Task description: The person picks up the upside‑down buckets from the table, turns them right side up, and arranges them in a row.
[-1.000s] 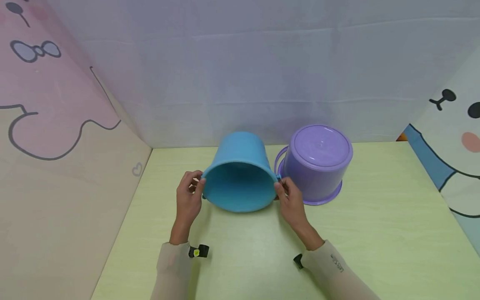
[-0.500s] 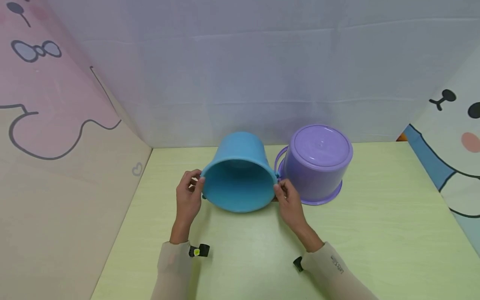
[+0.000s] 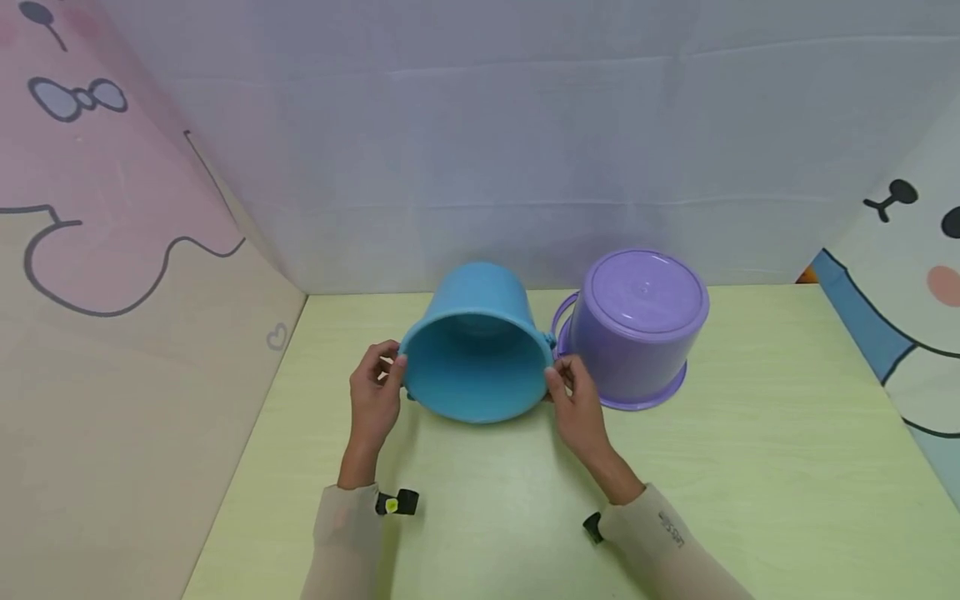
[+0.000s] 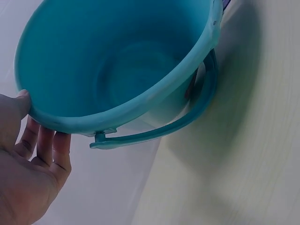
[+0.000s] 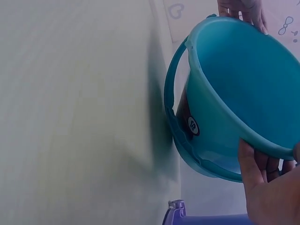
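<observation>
A blue bucket (image 3: 480,367) is tipped on its side, its mouth facing me and its base toward the back wall. My left hand (image 3: 375,396) pinches the rim on the left, thumb at the edge and fingers behind it. On the opposite side my right hand (image 3: 579,408) pinches the rim in the same way. The bucket's handle (image 4: 164,129) hangs beneath it, plain in both wrist views. Just right of the blue bucket, a purple bucket (image 3: 637,358) stands upside down, with its handle (image 3: 558,321) at its left side.
Both buckets are at the back of a pale green-yellow table (image 3: 480,517). Behind them rises a wall of grey-white cloth (image 3: 480,150). Printed panels with cartoon figures close off the left (image 3: 150,375) and right (image 3: 922,333) sides.
The blue bucket's rim has turned a little, its right handle joint moving up and away from my right hand. Both hands keep their hold on it. The purple bucket stays put.
</observation>
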Available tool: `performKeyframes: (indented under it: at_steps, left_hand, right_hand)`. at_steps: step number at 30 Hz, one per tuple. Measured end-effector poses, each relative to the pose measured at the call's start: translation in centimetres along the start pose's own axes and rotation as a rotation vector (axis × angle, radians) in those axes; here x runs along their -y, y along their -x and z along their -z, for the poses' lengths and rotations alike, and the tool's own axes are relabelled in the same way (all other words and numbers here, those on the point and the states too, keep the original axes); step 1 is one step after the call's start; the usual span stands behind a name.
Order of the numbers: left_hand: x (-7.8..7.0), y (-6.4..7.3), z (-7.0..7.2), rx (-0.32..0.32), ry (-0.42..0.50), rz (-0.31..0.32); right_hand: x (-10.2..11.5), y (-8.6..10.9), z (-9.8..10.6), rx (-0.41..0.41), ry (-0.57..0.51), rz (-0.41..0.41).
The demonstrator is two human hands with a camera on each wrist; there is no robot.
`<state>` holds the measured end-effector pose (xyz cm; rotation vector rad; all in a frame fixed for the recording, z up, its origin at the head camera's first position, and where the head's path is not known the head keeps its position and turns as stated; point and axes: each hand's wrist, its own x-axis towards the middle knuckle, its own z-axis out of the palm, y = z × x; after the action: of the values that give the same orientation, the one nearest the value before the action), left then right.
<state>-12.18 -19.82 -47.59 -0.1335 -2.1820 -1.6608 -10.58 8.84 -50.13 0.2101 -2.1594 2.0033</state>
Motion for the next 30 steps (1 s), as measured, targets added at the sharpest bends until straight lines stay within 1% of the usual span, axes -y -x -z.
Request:
performKeyframes:
  at_steps: [4, 11, 16, 20, 24, 27, 30]
  left_hand:
    - [-0.1, 0.0, 0.1, 0.001, 0.022, 0.011]
    - [-0.5, -0.2, 0.0, -0.006, 0.026, 0.049]
    - [-0.9, -0.3, -0.1, -0.009, 0.023, 0.064]
    - [-1.5, -0.6, -0.1, -0.009, 0.012, 0.09]
    - [-2.0, -0.9, -0.1, -0.006, 0.002, 0.133]
    - [-2.2, -1.1, -0.1, -0.005, 0.0, 0.153]
    - [-2.4, -1.2, -0.2, -0.008, 0.006, 0.161]
  right_hand:
    - [0.2, -0.3, -0.1, -0.019, 0.03, 0.022]
    - [1.0, -0.9, 0.0, -0.032, 0.076, 0.024]
    - [1.3, -1.3, 0.1, -0.047, 0.073, 0.041]
    - [1.8, -1.8, 0.2, -0.049, 0.046, 0.053]
    - [2.1, -2.2, 0.3, -0.049, 0.014, 0.039]
    - [2.4, -2.4, 0.3, -0.053, -0.002, 0.003]
    - [2.6, -2.2, 0.4, -0.052, -0.011, -0.051]
